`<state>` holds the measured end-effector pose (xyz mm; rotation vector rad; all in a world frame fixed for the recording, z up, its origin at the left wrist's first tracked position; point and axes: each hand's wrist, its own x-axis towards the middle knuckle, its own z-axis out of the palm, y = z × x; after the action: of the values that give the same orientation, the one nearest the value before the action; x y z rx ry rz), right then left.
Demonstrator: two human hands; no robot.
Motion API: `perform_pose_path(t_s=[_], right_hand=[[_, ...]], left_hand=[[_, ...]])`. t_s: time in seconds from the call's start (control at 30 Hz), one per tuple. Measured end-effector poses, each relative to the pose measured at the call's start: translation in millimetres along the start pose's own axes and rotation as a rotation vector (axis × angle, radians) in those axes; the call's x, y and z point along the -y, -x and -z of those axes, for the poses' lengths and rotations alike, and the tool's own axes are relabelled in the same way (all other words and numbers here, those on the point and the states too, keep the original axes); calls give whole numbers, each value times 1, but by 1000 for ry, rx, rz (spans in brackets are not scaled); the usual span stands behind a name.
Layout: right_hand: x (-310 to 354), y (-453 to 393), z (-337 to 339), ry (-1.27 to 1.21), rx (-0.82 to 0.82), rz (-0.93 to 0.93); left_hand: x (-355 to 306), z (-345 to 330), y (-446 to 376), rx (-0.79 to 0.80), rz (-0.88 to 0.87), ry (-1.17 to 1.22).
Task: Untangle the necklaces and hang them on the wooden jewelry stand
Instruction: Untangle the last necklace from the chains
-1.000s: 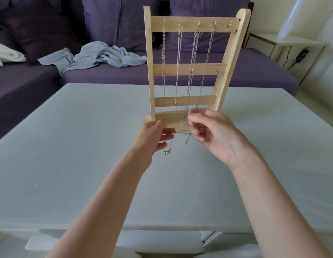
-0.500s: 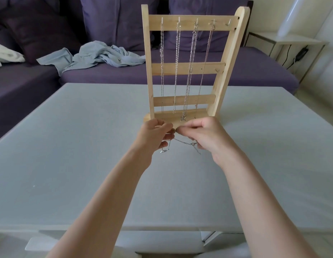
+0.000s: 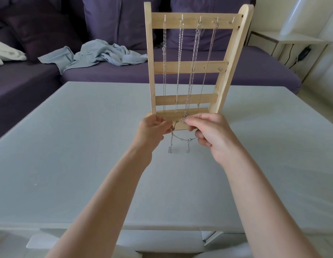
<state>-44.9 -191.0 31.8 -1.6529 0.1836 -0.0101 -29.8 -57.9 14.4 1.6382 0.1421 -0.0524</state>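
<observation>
The wooden jewelry stand (image 3: 189, 67) stands upright on the grey table (image 3: 68, 146), with several silver necklaces (image 3: 178, 71) hanging from hooks on its top bar. Just in front of the stand's base, my left hand (image 3: 152, 133) and my right hand (image 3: 210, 133) each pinch one end of a thin silver chain (image 3: 182, 139). The chain sags between them, and two short ends dangle down toward the table. The right hand's fingertips are close to the lower ends of the hanging necklaces.
A purple sofa (image 3: 255, 75) runs behind the table, with a crumpled light-blue cloth (image 3: 98, 54) and a white cloth (image 3: 7, 54) on it. A white side table (image 3: 292, 41) with a cable stands at the far right. The rightmost hook on the top bar is bare.
The hands have drawn slightly apart and lowered, and the chain now sags between them with its two ends dangling. The stand has not moved.
</observation>
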Motion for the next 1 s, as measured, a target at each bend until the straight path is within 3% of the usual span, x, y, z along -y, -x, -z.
perform_pose_path(t_s=[0.27,0.5,0.77,1.0], right_hand=[[-1,-1,2,76,39,3],[-2,0,-2,81,80,-78],[0,3,4,166,127,-22],[0,0,4,106,12,-1]], left_hand=[[-4,0,2,39,23,163],[-8,-5,8,85,-39,46],[-8,-9,7,114,-68,-43],[-8,-12,4,76,-87,-127]])
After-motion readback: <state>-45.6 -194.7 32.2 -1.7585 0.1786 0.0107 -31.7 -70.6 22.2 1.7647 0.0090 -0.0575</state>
